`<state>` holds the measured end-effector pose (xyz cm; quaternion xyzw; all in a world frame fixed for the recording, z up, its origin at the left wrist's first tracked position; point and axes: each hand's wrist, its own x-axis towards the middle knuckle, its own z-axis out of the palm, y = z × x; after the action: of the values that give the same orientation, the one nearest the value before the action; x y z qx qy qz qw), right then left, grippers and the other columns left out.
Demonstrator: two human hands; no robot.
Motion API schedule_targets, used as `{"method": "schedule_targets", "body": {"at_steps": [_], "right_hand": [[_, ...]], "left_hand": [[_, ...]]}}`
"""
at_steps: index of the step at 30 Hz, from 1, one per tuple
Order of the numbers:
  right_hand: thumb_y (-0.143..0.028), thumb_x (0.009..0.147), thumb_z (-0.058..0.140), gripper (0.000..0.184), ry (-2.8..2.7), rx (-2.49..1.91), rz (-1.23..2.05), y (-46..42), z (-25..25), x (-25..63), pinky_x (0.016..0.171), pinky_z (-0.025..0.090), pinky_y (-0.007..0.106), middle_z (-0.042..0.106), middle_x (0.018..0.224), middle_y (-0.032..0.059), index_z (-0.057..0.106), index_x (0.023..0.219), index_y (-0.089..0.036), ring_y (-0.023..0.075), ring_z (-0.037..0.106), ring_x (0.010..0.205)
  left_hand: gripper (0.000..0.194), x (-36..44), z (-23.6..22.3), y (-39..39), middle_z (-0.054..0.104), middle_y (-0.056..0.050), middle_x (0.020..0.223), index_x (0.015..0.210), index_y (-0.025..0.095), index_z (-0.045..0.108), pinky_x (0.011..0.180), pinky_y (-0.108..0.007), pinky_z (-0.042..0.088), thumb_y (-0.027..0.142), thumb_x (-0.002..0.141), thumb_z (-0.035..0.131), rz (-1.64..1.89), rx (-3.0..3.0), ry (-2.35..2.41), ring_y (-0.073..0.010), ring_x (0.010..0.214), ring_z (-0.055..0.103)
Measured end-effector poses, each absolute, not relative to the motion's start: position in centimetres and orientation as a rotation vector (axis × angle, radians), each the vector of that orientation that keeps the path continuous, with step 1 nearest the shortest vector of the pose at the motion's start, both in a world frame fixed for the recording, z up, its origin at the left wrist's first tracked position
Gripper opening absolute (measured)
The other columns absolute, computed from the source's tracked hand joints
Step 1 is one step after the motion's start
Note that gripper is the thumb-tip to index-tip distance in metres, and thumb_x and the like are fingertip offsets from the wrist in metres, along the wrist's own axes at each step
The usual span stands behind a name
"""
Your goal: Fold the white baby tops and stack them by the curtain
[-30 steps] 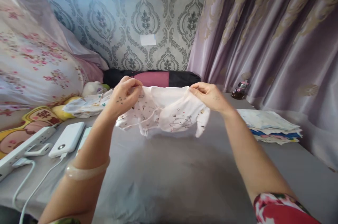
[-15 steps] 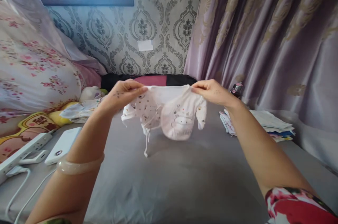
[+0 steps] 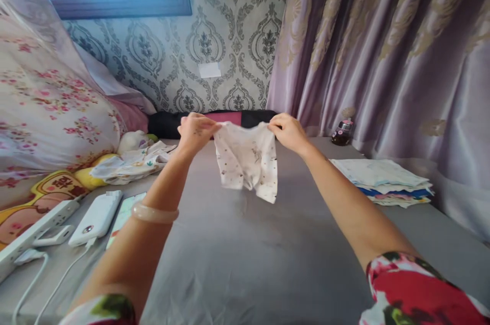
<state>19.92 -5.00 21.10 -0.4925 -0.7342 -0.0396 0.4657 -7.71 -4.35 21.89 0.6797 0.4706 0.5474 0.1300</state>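
A small white baby garment (image 3: 247,159) with tiny printed figures hangs in the air above the grey bed sheet (image 3: 245,253). My left hand (image 3: 196,131) pinches its upper left corner, fingers closed. My right hand (image 3: 287,130) pinches the upper right corner the same way. The cloth droops between them, folded narrower, its lower edge clear of the sheet. Both arms reach forward, and a pale bangle (image 3: 154,213) sits on my left wrist.
A stack of folded clothes (image 3: 383,181) lies at the right near the purple curtain (image 3: 383,49). A small dark bottle (image 3: 341,132) stands behind it. Left are loose baby clothes (image 3: 132,161), a white power bank (image 3: 95,211), a phone (image 3: 124,211), a power strip (image 3: 32,230) and floral bedding (image 3: 49,105).
My hands have drawn closer together and reached farther from me. The garment, earlier spread wide with a string dangling, now hangs narrower between them.
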Motion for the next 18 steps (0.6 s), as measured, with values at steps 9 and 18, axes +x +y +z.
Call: {"method": "schedule_targets", "body": {"at_steps": [9, 18], "right_hand": [[-0.033, 0.087, 0.055, 0.022, -1.784, -1.341, -0.036, -4.4, 20.0, 19.8, 0.076, 0.044, 0.032, 0.07, 0.085, 0.0046, 0.075, 0.083, -0.023, 0.0203, 0.062, 0.079], [-0.024, 0.089, 0.049, 0.021, -1.639, -1.399, -0.048, -3.0, 20.5, 18.6, 0.075, 0.043, 0.031, 0.071, 0.083, 0.0068, 0.07, 0.086, -0.021, 0.023, 0.063, 0.083]], "left_hand": [[0.03, -7.7, 21.0, -3.1, 0.059, 0.0, 0.059, 0.072, 0.014, 0.068, 0.051, -0.022, 0.037, 0.044, 0.066, 0.067, 1.388, 1.72, 1.174, -0.0108, 0.053, 0.048], [0.017, -5.9, 19.1, -0.6, 0.048, 0.004, 0.058, 0.077, 0.018, 0.059, 0.054, -0.023, 0.032, 0.034, 0.077, 0.054, 1.575, 1.648, 1.321, -0.0107, 0.054, 0.042]]}}
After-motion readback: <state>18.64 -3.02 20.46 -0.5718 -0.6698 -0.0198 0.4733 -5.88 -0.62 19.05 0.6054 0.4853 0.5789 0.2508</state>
